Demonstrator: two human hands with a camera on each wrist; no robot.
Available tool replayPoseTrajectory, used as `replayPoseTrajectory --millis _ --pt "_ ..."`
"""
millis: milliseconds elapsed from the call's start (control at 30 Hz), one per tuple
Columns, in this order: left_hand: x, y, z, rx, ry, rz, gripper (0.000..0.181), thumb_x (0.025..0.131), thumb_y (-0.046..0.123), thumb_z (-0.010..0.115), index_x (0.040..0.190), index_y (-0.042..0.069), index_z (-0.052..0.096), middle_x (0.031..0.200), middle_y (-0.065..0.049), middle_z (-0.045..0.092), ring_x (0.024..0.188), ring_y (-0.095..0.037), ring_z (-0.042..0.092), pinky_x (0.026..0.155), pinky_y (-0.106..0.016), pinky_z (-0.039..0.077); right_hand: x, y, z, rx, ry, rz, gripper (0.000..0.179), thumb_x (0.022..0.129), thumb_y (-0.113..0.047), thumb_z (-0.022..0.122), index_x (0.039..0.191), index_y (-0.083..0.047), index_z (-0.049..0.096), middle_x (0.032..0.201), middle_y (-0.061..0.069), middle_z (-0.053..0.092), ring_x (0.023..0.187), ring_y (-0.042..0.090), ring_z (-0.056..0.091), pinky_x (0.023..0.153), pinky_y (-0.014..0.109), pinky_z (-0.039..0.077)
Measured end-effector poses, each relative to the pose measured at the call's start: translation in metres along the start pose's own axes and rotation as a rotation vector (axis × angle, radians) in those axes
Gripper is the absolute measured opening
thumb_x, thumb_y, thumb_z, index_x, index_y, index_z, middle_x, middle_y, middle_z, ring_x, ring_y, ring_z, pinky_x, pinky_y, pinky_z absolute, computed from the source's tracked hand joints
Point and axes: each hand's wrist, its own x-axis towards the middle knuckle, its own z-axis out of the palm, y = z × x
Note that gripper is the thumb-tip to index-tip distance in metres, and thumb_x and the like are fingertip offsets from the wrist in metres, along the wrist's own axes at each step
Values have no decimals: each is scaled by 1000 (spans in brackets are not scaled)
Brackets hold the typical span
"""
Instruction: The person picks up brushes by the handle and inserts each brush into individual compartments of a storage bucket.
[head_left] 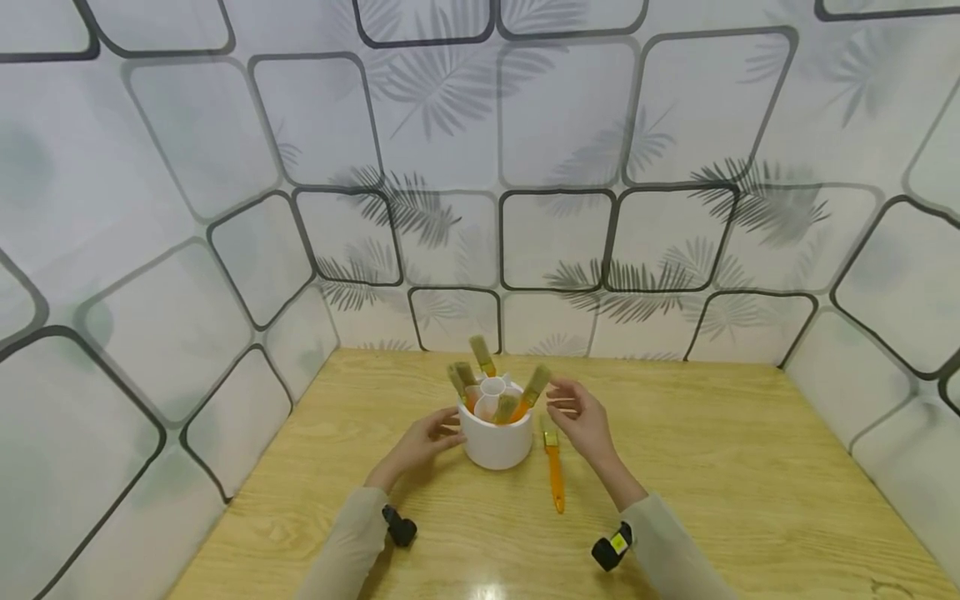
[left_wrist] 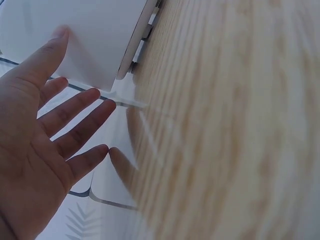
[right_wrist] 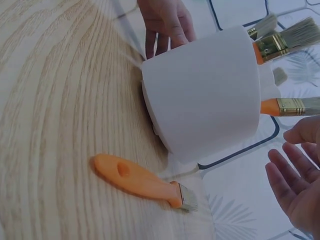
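Note:
A white round holder (head_left: 498,447) stands upright on the table with several paintbrushes in it, bristles up; one such paintbrush (right_wrist: 292,40) shows an orange handle and metal ferrule. My left hand (head_left: 426,440) is at the holder's left side, thumb touching its wall in the left wrist view, the other fingers extended. On the other side, my right hand (head_left: 581,417) hovers beside the brushes, fingers loosely bent and holding nothing. Between the holder and my right forearm lies a loose orange-handled paintbrush (head_left: 555,475), bristles pointing away from me.
The wooden table (head_left: 720,467) extends to both sides and back to a patterned wall covering (head_left: 555,242) with leaf prints. A white cup-like centre piece (head_left: 492,387) rises inside the holder. Black wrist cameras sit on both sleeves.

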Motion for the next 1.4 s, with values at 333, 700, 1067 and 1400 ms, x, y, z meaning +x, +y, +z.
replayPoseTrajectory --millis 333,700,1067,1400 --pt "-6 15 2 17 19 5 54 90 18 62 138 5 42 125 -24 55 108 -41 57 92 -52 46 -1 23 -2 -105 34 46 32 83 0 66 114 -3 61 99 16 66 87 28 65 70 25 55" --pt "-10 35 -4 5 -20 18 55 89 19 64 137 2 42 125 -25 54 109 -42 56 93 -51 46 -8 31 -7 -182 3 122 29 83 -2 67 112 -2 62 98 18 65 85 30 64 73 31 55" --pt "-2 13 2 24 48 -27 67 82 31 71 138 9 42 127 -19 54 107 -36 58 91 -50 47 -15 44 -11 -322 -120 277 44 80 -16 74 118 -1 57 103 16 62 83 25 62 69 36 55" --pt "3 2 5 69 54 -35 76 75 43 74 138 13 42 127 -13 55 107 -31 58 88 -44 50 -23 50 -7 -402 -185 352 49 74 -22 79 112 0 55 95 16 61 84 26 59 71 39 52"
